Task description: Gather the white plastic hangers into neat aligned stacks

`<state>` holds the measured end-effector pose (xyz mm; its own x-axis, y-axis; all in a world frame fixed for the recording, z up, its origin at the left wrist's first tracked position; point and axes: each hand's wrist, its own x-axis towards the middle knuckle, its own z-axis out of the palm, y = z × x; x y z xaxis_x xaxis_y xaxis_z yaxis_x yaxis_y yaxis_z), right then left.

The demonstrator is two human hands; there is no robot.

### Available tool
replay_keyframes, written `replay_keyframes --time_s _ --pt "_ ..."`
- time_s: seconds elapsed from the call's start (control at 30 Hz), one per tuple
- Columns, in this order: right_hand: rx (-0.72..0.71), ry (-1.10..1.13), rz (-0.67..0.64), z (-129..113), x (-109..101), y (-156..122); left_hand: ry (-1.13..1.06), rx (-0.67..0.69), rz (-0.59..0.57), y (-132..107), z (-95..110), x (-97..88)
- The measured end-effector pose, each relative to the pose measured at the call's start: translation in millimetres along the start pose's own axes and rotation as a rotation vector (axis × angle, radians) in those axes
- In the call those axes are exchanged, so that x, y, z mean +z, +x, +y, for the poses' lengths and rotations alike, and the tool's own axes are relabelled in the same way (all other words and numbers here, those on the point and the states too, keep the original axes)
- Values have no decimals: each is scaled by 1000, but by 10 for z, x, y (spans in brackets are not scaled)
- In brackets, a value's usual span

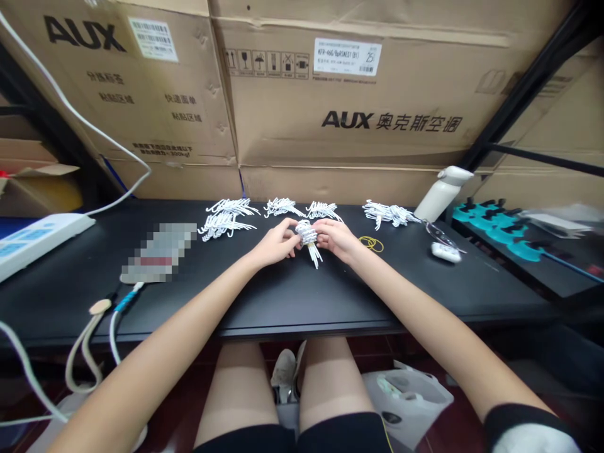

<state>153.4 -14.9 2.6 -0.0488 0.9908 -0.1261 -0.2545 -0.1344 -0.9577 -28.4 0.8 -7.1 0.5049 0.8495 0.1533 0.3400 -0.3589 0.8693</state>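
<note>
A small bundle of white plastic hook-like pieces (308, 239) is gripped between both hands over the middle of the black table (292, 296). My left hand (277, 243) pinches its left side, fingers closed. My right hand (336, 238) wraps its right side, fingers curled on it. Several similar white bundles lie in a row behind the hands: one heap at the left (225, 218), two in the middle (302, 207) and one at the right (387, 214). Yellow rubber bands (370, 243) lie just right of my right hand.
Large AUX cardboard boxes (349, 94) wall off the back. A white bottle (443, 192) leans at the right, a small white object (446, 251) nearby, teal parts (495, 226) further right. A white power strip (38, 236), cables (94, 333) and a blurred flat item (160, 251) lie left.
</note>
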Motion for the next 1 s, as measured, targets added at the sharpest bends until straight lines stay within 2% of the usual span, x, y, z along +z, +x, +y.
replay_keyframes --time_s 0.57,0.77,1.0 --pt "-165 -202 10 -15 21 -43 45 12 -18 -6 10 -5" --pt "-173 -222 -2 -24 27 -56 53 2 -8 -15 29 4" --pt "-151 -197 -9 -22 20 -49 -16 -70 -8 2 53 10"
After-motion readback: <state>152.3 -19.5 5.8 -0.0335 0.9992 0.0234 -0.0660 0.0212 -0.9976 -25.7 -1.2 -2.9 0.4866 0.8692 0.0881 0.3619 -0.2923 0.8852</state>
